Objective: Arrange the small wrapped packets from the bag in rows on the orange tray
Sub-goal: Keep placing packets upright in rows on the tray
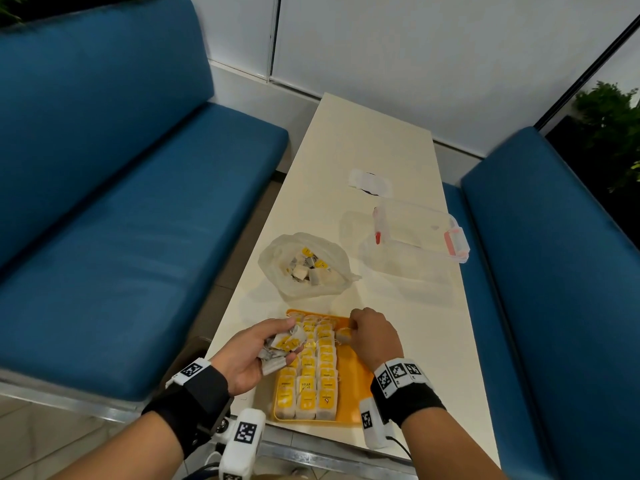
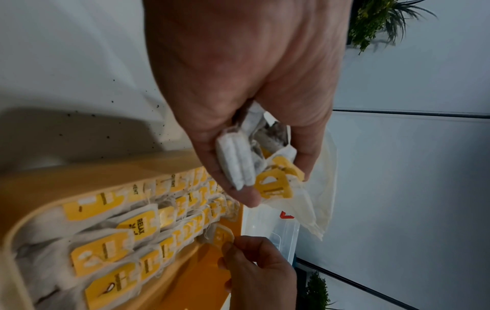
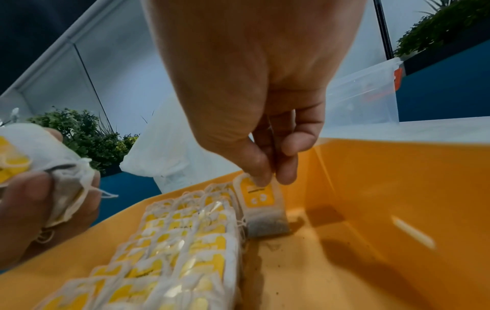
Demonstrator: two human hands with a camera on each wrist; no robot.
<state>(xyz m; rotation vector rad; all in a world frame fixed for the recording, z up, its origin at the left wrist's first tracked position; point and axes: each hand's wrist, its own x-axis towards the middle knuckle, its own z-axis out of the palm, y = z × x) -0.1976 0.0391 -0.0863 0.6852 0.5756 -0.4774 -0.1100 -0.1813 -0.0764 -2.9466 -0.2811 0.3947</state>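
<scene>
Packets: small paper tea-bag-type sachets w/ yellow tags; three rows (image 1: pixel 313 372) already fill the left part of the orange tray (image 1: pixel 360 372).
Left hand (image 1: pixel 254 351): at approx 9 o'clock of the tray, palm up, fingers curled round a loose bunch of spare packets (image 1: pixel 282 344); bunch looks crumpled, strings tangled.
Bag (image 1: pixel 308 263): thin plastic, at 12 o'clock beyond the tray, mouth open, more packets inside.
Right hand (image 1: pixel 372 336): over the tray's far end, thumb & fingertips pinching one packet (image 3: pixel 261 206) by its tag end; its bottom edge is at or touching the tray floor, just beside the third row.
Handling (my guess): v. light, soft, thin paper, tears easily; best held at the stiffer yellow tag, not the pouch.
Risk: strings may snag neighbours & drag a row askew.
Clear box (image 1: pixel 420 232): at 1 o'clock, apart from the tray.
</scene>
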